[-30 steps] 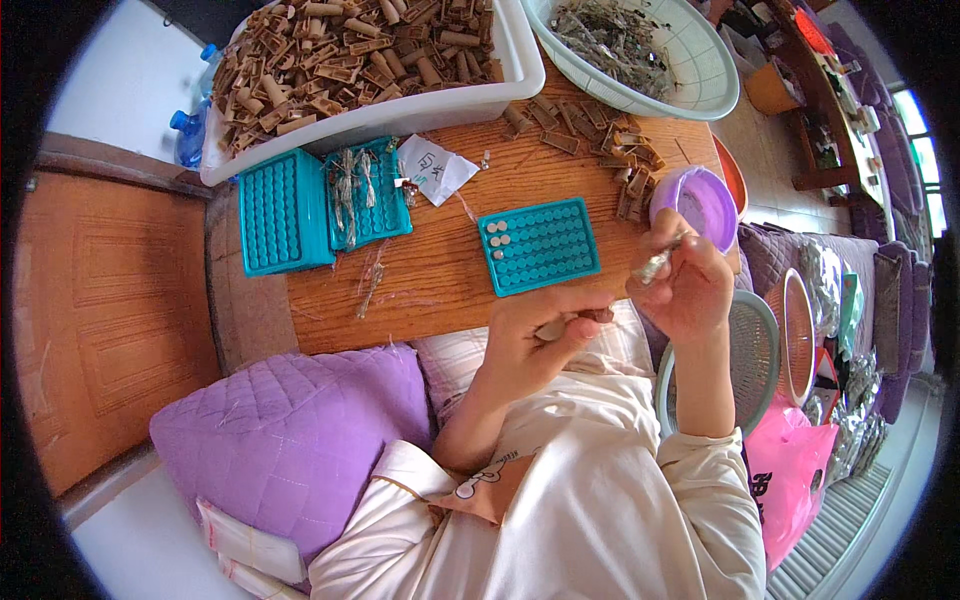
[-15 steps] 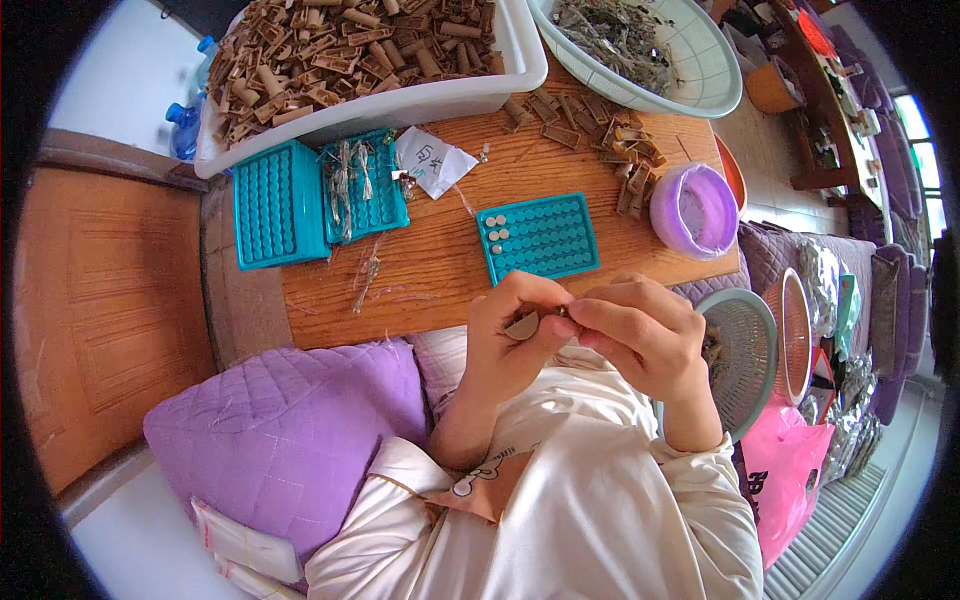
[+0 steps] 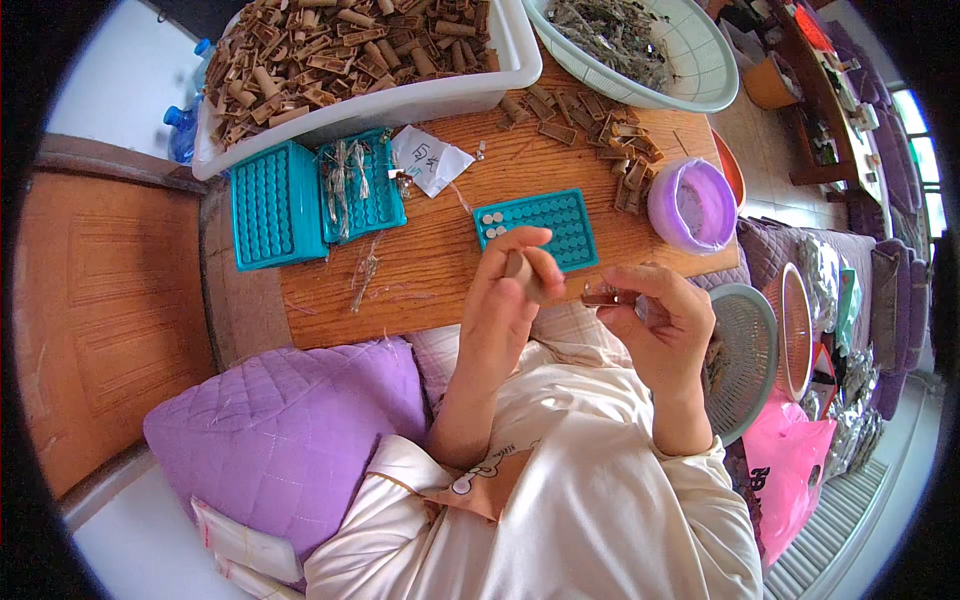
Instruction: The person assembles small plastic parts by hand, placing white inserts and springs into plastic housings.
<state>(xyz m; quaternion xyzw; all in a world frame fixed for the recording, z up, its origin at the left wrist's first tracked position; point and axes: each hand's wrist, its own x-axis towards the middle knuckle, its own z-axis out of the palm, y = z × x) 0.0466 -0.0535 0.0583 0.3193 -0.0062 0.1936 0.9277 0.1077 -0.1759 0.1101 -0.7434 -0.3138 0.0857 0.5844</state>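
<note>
Brown rounded piece tilted in left hand; reddish-brown piece in right hand.

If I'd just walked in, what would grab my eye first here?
Probably the big white tub, heaped with brown pieces, at the back left of the wooden table. Next, the bulging purple quilted fabric at lower left. Then the centre: the left hand holds a rounded brownish piece and the right hand a small reddish-brown part, near a teal tray.

Wooden door beside white wall at left; at right, tiled floor, purple sofa, ribbed radiator low down, and a window bright with daylight.
</note>
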